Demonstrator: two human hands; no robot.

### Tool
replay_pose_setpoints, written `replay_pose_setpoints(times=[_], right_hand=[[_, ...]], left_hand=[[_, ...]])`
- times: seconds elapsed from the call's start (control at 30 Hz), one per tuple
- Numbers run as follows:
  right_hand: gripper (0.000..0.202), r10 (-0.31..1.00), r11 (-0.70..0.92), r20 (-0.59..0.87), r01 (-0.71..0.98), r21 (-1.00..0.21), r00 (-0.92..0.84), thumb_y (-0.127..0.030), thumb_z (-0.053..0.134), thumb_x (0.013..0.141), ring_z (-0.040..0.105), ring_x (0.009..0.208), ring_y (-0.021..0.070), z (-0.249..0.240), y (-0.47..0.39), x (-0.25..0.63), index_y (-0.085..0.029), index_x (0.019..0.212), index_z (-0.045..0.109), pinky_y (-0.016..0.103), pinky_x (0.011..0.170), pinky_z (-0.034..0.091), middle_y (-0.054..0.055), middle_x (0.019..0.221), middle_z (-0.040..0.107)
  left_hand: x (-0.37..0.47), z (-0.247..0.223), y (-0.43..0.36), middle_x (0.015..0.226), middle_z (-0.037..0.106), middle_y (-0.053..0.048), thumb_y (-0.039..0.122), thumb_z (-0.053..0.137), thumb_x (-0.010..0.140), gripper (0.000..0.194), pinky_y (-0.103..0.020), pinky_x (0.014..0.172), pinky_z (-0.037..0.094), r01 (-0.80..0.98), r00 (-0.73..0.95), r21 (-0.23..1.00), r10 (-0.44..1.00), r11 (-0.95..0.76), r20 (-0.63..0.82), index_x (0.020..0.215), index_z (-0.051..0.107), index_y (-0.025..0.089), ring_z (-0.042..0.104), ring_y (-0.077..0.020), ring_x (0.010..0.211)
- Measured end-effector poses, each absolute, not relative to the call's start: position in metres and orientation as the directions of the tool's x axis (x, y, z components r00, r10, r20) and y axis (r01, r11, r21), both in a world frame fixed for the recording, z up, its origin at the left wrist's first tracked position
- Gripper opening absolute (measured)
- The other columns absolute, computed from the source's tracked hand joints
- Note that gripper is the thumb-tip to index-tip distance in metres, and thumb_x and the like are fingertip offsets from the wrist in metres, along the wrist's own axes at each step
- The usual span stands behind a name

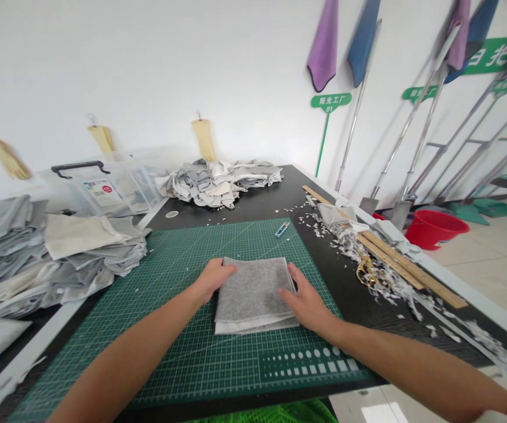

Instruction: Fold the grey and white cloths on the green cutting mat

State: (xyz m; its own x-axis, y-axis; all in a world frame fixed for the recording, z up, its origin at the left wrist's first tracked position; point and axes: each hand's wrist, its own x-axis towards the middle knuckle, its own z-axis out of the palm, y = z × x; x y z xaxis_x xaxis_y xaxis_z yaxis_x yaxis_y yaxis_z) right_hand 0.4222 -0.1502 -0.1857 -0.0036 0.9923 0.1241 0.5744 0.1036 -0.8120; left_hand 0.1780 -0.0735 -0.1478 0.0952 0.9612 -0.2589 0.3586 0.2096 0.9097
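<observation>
A folded grey cloth (255,291) with pale edges lies on the green cutting mat (183,352). At its upper left corner is my left hand (213,277), thumb on top and fingers at the edge. My right hand (306,298) grips the right edge, its thumb over the cloth and a finger along the side. Both hands are closed around the cloth's edges. Beyond the cloth, small blue thread snips (282,230) rest on the mat's far part.
Stacked grey and cream cloths (90,249) stand at left, near a clear plastic box (112,191). A cloth heap (218,179) lies at the back. Wooden rulers (412,270), gold-handled scissors (365,270) and scraps line the right edge. A red bucket (436,229) is on the floor.
</observation>
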Motion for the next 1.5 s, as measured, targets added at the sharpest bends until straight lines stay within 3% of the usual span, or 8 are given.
replay_pose_setpoints(times=[0.17,0.33,0.53,0.73,0.9,1.0,1.2,1.5], right_hand=[[0.070,0.992,0.105,0.127,0.530,-0.841,0.006,-0.040,0.053,0.078,0.027,0.133,0.0258,-0.187,-0.150,0.423,-0.021,0.139,0.025,0.045,0.109,0.022,0.009,0.146,0.028],[0.067,0.987,0.148,0.161,0.420,-0.895,-0.004,-0.040,0.053,0.081,0.033,0.130,0.0237,-0.192,-0.149,0.422,-0.022,0.138,0.025,0.043,0.108,0.024,0.009,0.144,0.032],[0.075,0.985,0.146,0.154,0.096,-0.985,0.076,-0.043,0.058,0.079,0.033,0.130,0.0243,-0.194,-0.145,0.417,-0.022,0.139,0.017,0.043,0.105,0.030,0.013,0.148,0.018],[0.078,0.967,0.189,0.219,-0.215,-0.958,-0.128,-0.041,0.066,0.073,0.037,0.127,0.0218,-0.170,-0.153,0.416,-0.028,0.136,0.023,0.042,0.105,0.030,0.010,0.144,0.032],[0.038,0.944,0.172,0.186,-0.077,-0.982,-0.271,-0.033,0.065,0.076,0.057,0.098,0.0188,-0.158,-0.159,0.422,-0.025,0.112,0.056,0.034,0.089,0.042,0.004,0.106,0.063],[0.013,0.957,0.227,0.224,-0.009,-0.974,-0.186,-0.034,0.061,0.078,0.055,0.072,0.0149,-0.164,-0.159,0.423,-0.021,0.081,0.065,0.028,0.069,0.044,0.000,0.076,0.063],[0.018,0.956,0.273,0.268,0.029,-0.962,-0.121,-0.036,0.061,0.078,0.053,0.070,0.0165,-0.167,-0.160,0.419,-0.019,0.080,0.067,0.029,0.067,0.042,0.002,0.072,0.062],[0.023,0.989,0.138,0.132,0.100,-0.985,-0.059,-0.041,0.061,0.075,0.050,0.064,0.0147,-0.138,-0.165,0.403,-0.018,0.078,0.064,0.027,0.062,0.040,0.000,0.068,0.059]], left_hand=[[0.181,-0.144,-0.080,0.073,0.066,-0.005,0.029,0.059,0.067,0.022,-0.025,0.057,0.043,0.394,0.143,0.913,0.973,0.110,-0.180,0.079,0.064,0.012,0.061,-0.0180,0.066],[0.184,-0.124,-0.096,0.072,0.063,-0.001,0.032,0.052,0.076,0.021,-0.025,0.060,0.041,0.507,0.173,0.844,0.980,-0.176,0.101,0.081,0.063,0.014,0.057,-0.0159,0.067],[0.183,-0.081,-0.129,0.077,0.061,0.001,0.029,0.050,0.082,0.018,-0.024,0.068,0.042,0.473,0.356,0.738,0.871,-0.481,0.339,0.090,0.062,0.018,0.054,-0.0127,0.072],[0.178,-0.066,-0.149,0.084,0.065,0.000,0.024,0.055,0.082,0.015,-0.023,0.069,0.044,0.354,0.350,0.727,0.805,-0.588,0.480,0.094,0.063,0.019,0.057,-0.0122,0.075],[0.173,-0.074,-0.157,0.090,0.066,-0.001,0.021,0.054,0.083,0.016,-0.022,0.072,0.045,0.294,0.362,0.752,0.797,-0.590,0.484,0.097,0.063,0.021,0.060,-0.0127,0.080],[0.168,-0.081,-0.158,0.085,0.065,0.000,0.022,0.054,0.083,0.016,-0.022,0.069,0.045,0.327,0.360,0.752,0.811,-0.572,0.460,0.096,0.062,0.020,0.058,-0.0118,0.075],[0.157,-0.086,-0.158,0.078,0.063,0.000,0.026,0.049,0.085,0.016,-0.022,0.064,0.043,0.445,0.304,0.722,0.848,-0.530,0.435,0.093,0.061,0.019,0.056,-0.0122,0.069],[0.142,-0.079,-0.178,0.074,0.064,0.000,0.032,0.047,0.083,0.020,-0.024,0.064,0.042,0.623,0.249,0.655,0.902,-0.428,0.352,0.095,0.058,0.020,0.058,-0.0152,0.068]])
